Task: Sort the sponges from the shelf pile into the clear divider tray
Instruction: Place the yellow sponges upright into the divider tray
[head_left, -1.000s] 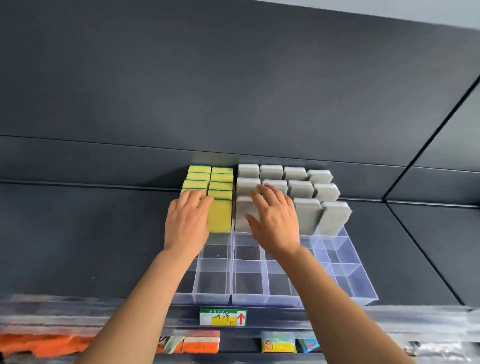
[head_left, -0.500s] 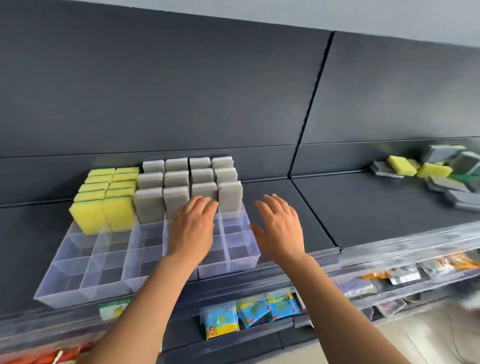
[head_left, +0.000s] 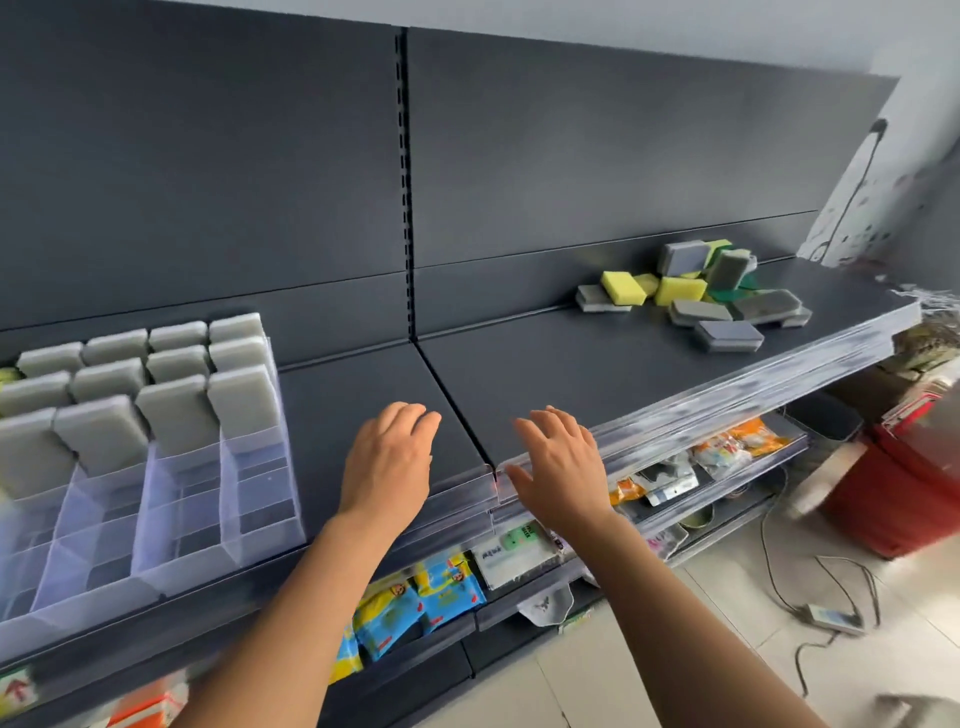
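Lower left of the frame: clear, thin-walled plastic divider tray (head_left: 260, 499), square-celled and glossy, cut off by the left edge. Standing on end in its rear cells, matte grey rectangular sponges (head_left: 239, 400) with rounded corners, three rows deep and leaning slightly. Front cells bare. At the far left edge, a sliver of yellow sponge (head_left: 5, 375).

Upper right: loose pile of grey, yellow and green sponges (head_left: 696, 299), lying flat and tilted over one another on the smooth dark grey metal shelf (head_left: 571, 374), well apart from the tray. Along the shelf's front lip, a clear plastic price strip (head_left: 727, 402), blurred.

Centre: left hand (head_left: 387, 462) palm down over the shelf just left of the panel seam, fingers relaxed and gripping nothing. Right hand (head_left: 561, 467) palm down over the front strip right of the seam, fingers spread, likewise empty.

Lower down: glossy blue and yellow packets (head_left: 441, 587); at right, a red plastic crate (head_left: 893, 499).

Against half a second ago: left hand gone from above the tray's cells to the bare shelf beside it; tray shifted to the left edge, yellow sponges nearly out of frame; pile now fully in view.
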